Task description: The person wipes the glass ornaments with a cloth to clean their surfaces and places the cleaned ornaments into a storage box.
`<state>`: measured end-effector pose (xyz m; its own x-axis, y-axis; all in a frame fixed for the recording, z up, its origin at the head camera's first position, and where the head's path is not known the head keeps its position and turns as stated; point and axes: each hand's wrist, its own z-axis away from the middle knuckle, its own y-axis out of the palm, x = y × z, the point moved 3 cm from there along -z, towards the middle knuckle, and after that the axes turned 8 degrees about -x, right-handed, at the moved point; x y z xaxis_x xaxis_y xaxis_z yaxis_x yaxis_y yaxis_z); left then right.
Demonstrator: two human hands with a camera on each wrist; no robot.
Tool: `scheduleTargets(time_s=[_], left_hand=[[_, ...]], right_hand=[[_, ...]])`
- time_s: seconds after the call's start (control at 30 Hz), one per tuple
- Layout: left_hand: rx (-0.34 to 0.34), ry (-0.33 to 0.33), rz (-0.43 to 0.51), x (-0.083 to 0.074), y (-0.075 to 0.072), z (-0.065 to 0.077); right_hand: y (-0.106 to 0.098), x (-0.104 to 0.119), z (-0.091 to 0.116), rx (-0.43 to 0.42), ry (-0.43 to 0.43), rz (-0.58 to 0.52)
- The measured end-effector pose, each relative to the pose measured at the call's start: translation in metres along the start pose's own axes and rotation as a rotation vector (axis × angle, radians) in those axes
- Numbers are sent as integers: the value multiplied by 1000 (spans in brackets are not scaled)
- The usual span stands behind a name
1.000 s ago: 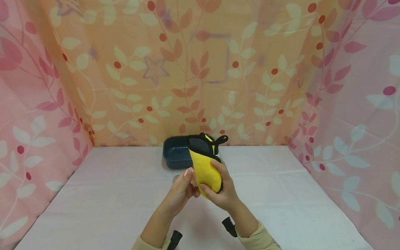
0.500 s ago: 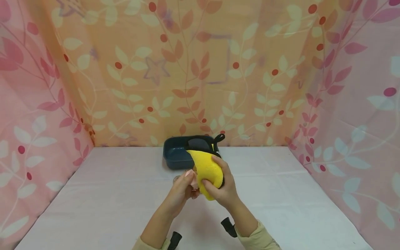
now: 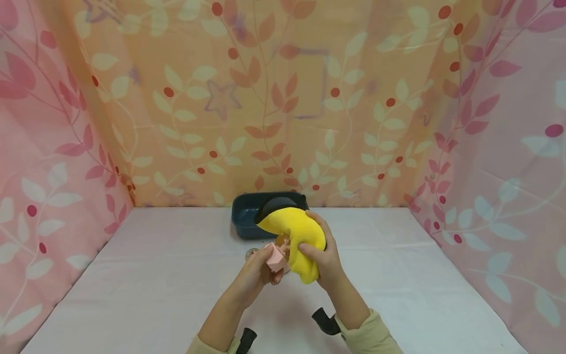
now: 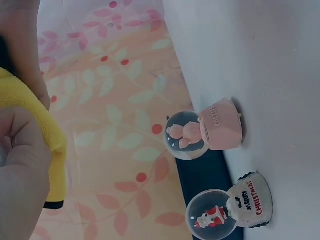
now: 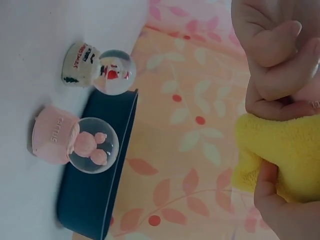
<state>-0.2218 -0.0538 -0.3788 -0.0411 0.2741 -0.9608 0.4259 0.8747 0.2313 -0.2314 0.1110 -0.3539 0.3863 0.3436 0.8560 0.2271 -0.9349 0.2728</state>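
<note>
In the head view my left hand [image 3: 254,270] holds a snow globe by its pink faceted base [image 3: 276,258]. My right hand [image 3: 325,253] grips a yellow cloth [image 3: 309,228] with a dark grey back and black edging. The cloth drapes over the far side of the globe's clear ball [image 3: 282,241], hiding part of it. Seen from the left wrist, my left hand [image 4: 22,160] is close by with yellow cloth behind it. The right wrist view has fingers of my right hand [image 5: 292,212] pressed into the cloth, and the pink base [image 5: 309,92] partly covered.
Two more snow globes stand on the white table: a pink one [image 4: 222,125] with a pink figure inside, and a white "Merry Christmas" one [image 4: 252,200] with a Santa. Behind them sits a dark blue open box [image 3: 249,223]. Patterned curtains [image 3: 177,123] enclose the table.
The right hand has moved slightly up and right, and the cloth has turned and opened out leftward over the globe. More of the pink base and clear ball shows. The left hand stays nearly still.
</note>
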Motion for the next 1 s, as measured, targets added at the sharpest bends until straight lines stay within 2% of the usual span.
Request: scheduleTargets(time_s=[0.17, 0.3, 0.5, 0.6, 0.7, 0.83, 0.9, 1.0], left_hand=[[15, -8, 8, 1, 0, -1], [24, -9, 21, 1, 0, -1], [20, -24, 126, 1, 1, -1], [4, -29, 152, 1, 1, -3], [10, -12, 162, 0, 0, -5], [44, 42, 189, -2, -3, -9], [41, 52, 205, -3, -4, -10], [-13, 27, 207, -3, -5, -12]], right_hand=[[-4, -4, -4, 28, 116, -117], [-6, -8, -7, 8, 217, -174], [-11, -18, -7, -148, 370, -182], [-14, -20, -6, -224, 401, -195], [-16, -17, -7, -251, 347, -229], [-15, -9, -8, -199, 178, -277], [-15, -6, -8, -151, 75, -258], [-13, -5, -8, -94, -74, -160]])
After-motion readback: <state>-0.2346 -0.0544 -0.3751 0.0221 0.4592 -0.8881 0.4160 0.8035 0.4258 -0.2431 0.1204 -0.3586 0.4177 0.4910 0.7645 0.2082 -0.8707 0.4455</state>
